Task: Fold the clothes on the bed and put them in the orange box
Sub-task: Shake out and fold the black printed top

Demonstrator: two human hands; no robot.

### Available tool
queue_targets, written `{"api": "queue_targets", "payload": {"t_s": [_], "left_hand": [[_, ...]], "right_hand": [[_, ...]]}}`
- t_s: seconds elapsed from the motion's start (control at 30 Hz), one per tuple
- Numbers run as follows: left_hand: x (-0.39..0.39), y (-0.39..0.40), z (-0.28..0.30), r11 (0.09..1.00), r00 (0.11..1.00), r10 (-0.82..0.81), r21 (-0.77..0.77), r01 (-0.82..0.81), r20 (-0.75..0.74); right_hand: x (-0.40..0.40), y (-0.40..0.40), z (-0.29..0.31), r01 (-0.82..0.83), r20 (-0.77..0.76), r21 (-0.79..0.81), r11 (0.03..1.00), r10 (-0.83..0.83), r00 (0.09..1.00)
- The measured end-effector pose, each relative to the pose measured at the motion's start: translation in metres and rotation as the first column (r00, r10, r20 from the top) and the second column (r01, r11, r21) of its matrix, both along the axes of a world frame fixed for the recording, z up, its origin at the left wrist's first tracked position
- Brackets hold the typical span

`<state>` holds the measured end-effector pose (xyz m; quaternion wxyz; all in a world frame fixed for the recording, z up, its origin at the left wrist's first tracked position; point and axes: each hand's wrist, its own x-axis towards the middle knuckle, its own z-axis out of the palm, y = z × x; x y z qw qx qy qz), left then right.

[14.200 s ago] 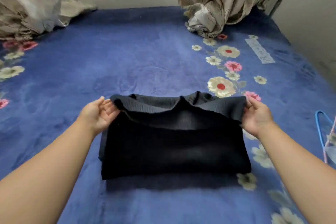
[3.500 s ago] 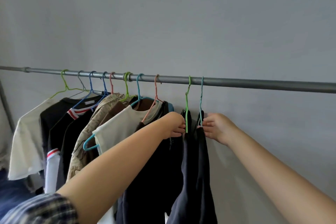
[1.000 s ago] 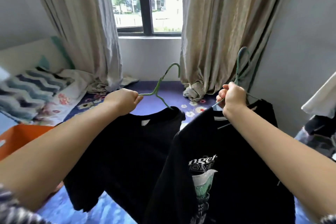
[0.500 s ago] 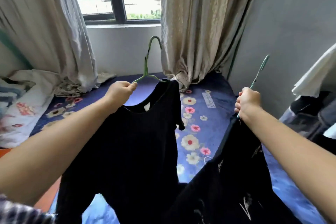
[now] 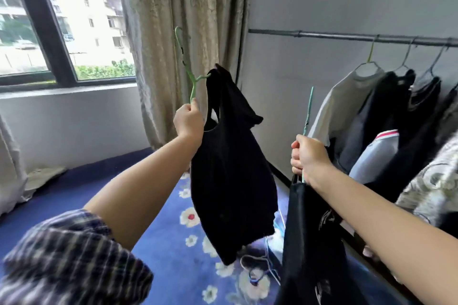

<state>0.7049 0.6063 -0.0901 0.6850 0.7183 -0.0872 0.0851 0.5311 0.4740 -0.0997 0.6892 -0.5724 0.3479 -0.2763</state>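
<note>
My left hand [image 5: 188, 119] grips a green hanger [image 5: 186, 67] held up over the bed, and a plain black shirt [image 5: 230, 168] hangs from one arm of it, slipping off the other. My right hand [image 5: 307, 156] grips a teal hanger [image 5: 308, 109] lower at the right, with a black printed T-shirt [image 5: 312, 242] hanging below it. Under both garments lies the blue flowered bed [image 5: 173, 242]. The orange box is out of view.
A metal clothes rail [image 5: 347, 36] runs along the grey wall at right with several shirts [image 5: 386, 126] on hangers. Loose hangers [image 5: 260, 270] lie on the bed by the wall. A beige curtain [image 5: 188, 20] and a window [image 5: 62, 20] stand behind.
My view has swung right toward the rail. The left hand has raised and tilted its green hanger, so the black shirt slides off one side. The right hand still holds its hanger low.
</note>
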Motion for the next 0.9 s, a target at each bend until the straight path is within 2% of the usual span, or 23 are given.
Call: {"api": "queue_targets", "payload": {"t_s": [0.07,0.13,0.23,0.33,0.4,0.5,0.63,0.7,0.73,0.8,0.87,0.9], "left_hand": [[0.016,0.001,0.005,0.999,0.999,0.033,0.032,-0.033,-0.013],[0.035,0.003,0.000,0.974,0.997,0.047,0.226,-0.032,-0.062],[0.049,0.016,-0.024,0.811,0.978,0.099,0.585,0.029,-0.186],[0.041,0.033,-0.055,0.630,0.963,-0.144,0.729,0.266,-0.227],[0.023,0.046,-0.073,0.575,0.888,-0.316,0.677,0.459,-0.334],[-0.011,0.066,-0.082,0.494,0.732,-0.471,0.540,0.681,-0.492],[-0.043,0.089,-0.077,0.351,0.554,-0.609,0.433,0.830,-0.568],[-0.059,0.097,-0.075,0.278,0.509,-0.652,0.447,0.850,-0.562],[-0.067,0.099,-0.074,0.265,0.516,-0.656,0.472,0.841,-0.551],[-0.078,0.103,-0.072,0.280,0.620,-0.640,0.614,0.738,-0.454],[-0.084,0.106,-0.069,0.343,0.758,-0.603,0.776,0.529,-0.250],[-0.084,0.107,-0.068,0.409,0.799,-0.583,0.796,0.447,-0.149]], "right_hand": [[0.007,0.002,0.005,0.005,0.015,0.000,1.000,-0.005,1.000],[0.016,0.002,0.004,-0.017,0.025,-0.020,1.000,0.018,1.000],[0.028,0.000,-0.009,-0.082,-0.021,-0.103,0.991,0.080,0.997],[0.032,-0.003,-0.023,-0.179,-0.075,-0.187,0.966,0.168,0.983],[0.036,-0.003,-0.034,-0.227,-0.094,-0.209,0.951,0.212,0.973],[0.042,0.007,-0.049,-0.267,-0.152,-0.292,0.918,0.231,0.961],[0.052,0.023,-0.058,-0.242,-0.144,-0.358,0.902,0.203,0.969],[0.056,0.031,-0.056,-0.236,-0.109,-0.384,0.893,0.209,0.972],[0.057,0.033,-0.054,-0.230,-0.091,-0.394,0.890,0.211,0.973],[0.057,0.038,-0.049,-0.235,-0.079,-0.422,0.876,0.223,0.972],[0.054,0.043,-0.041,-0.245,-0.073,-0.471,0.847,0.240,0.968],[0.052,0.044,-0.037,-0.248,-0.065,-0.491,0.835,0.248,0.966]]}}
